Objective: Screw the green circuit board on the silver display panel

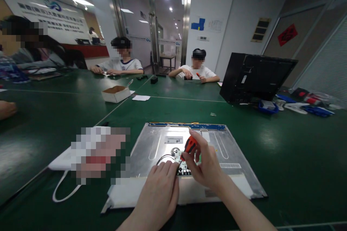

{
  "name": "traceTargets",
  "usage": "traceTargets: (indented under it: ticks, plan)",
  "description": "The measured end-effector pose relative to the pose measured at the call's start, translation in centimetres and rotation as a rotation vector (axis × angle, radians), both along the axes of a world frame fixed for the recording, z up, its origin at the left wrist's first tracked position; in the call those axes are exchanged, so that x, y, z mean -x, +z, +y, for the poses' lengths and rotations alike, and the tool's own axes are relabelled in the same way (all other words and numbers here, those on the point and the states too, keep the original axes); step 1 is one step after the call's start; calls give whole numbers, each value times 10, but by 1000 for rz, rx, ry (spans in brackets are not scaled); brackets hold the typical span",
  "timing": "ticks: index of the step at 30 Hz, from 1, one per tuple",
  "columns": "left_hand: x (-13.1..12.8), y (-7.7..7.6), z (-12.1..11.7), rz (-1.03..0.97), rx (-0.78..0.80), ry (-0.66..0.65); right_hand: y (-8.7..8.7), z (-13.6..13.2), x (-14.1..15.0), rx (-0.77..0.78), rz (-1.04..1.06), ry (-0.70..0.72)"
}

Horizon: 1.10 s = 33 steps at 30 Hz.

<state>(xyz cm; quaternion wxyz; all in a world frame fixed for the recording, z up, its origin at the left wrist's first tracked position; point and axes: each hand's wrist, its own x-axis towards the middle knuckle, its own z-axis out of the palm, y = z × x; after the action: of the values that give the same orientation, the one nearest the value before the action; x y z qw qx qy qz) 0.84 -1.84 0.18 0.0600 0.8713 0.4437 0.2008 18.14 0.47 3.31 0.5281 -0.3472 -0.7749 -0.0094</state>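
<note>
as right hand (207,162) is pinching red-black screwdriver (191,144), left hand (161,184), grip unclear, is overlying flat silver metal panel (158,143), stiff-looking, edge-graspable

1 red-and-black screwdriver (191,144) tilts over a circuit board (178,156) on a flat silver panel (152,154).

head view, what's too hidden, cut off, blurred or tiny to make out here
All in the head view:
Orange screwdriver tip: hidden at the left hand.
Small circuit board: partly covered by that hand and the right hand.
Label print: too small.
Pink-and-white item: pixelated.
Another person's hand: cut by the left edge.
</note>
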Motion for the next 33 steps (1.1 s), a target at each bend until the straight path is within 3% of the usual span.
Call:
traceTargets:
  ticks: [10, 23, 33]
  plan:
    - [1, 2, 0, -21, 45, -2, -2, 0, 1, 2, 12, -8]
    - [6, 1, -1, -284, 164, 16, -3, -3, 2, -17, -6, -13]
    - [7, 3, -2, -286, 162, 20, -2, -3, 1, 13, -7, 5]
